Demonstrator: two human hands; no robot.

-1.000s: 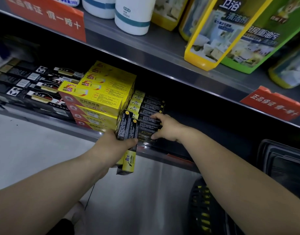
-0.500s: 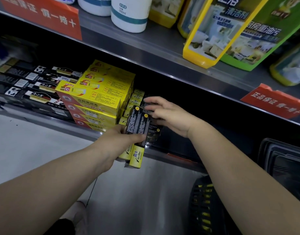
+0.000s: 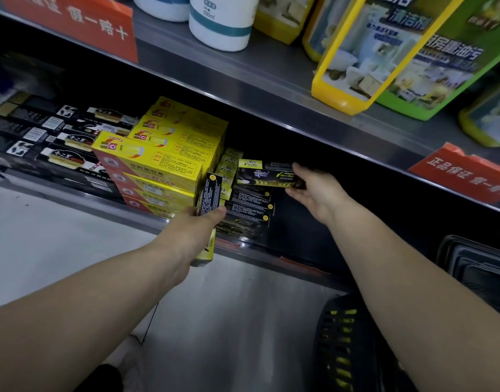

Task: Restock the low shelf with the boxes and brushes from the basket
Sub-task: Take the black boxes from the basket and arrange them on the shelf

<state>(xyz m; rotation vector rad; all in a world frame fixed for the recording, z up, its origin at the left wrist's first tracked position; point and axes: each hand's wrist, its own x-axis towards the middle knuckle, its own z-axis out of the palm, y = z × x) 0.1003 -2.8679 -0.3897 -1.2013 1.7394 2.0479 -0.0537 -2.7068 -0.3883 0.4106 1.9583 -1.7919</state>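
Right hand [image 3: 313, 190] pinches the right end of one black-and-yellow box [image 3: 267, 176], holding it flat just above the stack of dark boxes [image 3: 248, 212] on the low shelf [image 3: 73, 198]. It's an end-only grip, so the free left end could dip, catch the stack and knock the top layers askew.

Left hand [image 3: 197, 226] is clamped round the upright boxes [image 3: 210, 193], a bundle right at the shelf's near lip with its lower ends hanging below the edge. If that grip loosens, I'd expect one to slide out onto the floor.

The tall yellow cartons [image 3: 158, 165] stand touching the stack's left side, so a nudge could push them over. The basket [image 3: 342, 349] waits near right, still holding stock.
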